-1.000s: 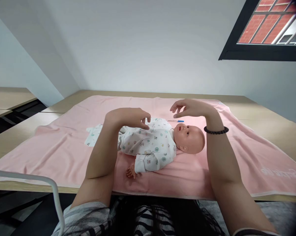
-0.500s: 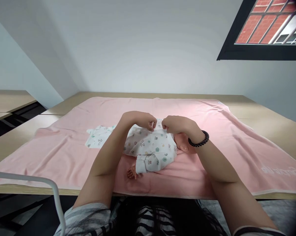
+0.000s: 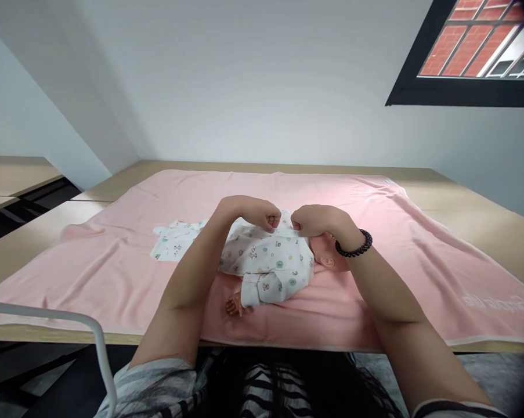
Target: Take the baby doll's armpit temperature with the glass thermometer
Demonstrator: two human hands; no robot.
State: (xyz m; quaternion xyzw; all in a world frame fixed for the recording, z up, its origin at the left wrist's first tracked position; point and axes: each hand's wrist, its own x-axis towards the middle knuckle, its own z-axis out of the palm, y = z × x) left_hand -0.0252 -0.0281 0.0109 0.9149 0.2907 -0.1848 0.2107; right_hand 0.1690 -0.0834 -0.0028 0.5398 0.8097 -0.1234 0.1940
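A baby doll point(image 3: 326, 259) lies on its back on a pink blanket point(image 3: 126, 290), its head to the right. It wears a white baby shirt point(image 3: 262, 255) printed with small animals and dots. Over the doll's chest, my left hand point(image 3: 264, 215) is closed, its fingers pinching the shirt's front edge. My right hand point(image 3: 314, 220), with a black bead bracelet at the wrist, is closed on the same edge nearer the neck. Between the two fists a strip of the cloth looks stretched. The doll's near hand point(image 3: 234, 305) pokes out of its sleeve; its face is mostly hidden by my right hand.
White printed cloth point(image 3: 174, 239) lies left of the doll, partly behind my left forearm. The blanket covers most of a wooden table point(image 3: 474, 223) against a pale wall. A white curved bar point(image 3: 97, 331) stands at the lower left.
Both hands have shifted slightly to the right, and their fingers are curled more tightly at the shirt's edge. The doll lies as before.
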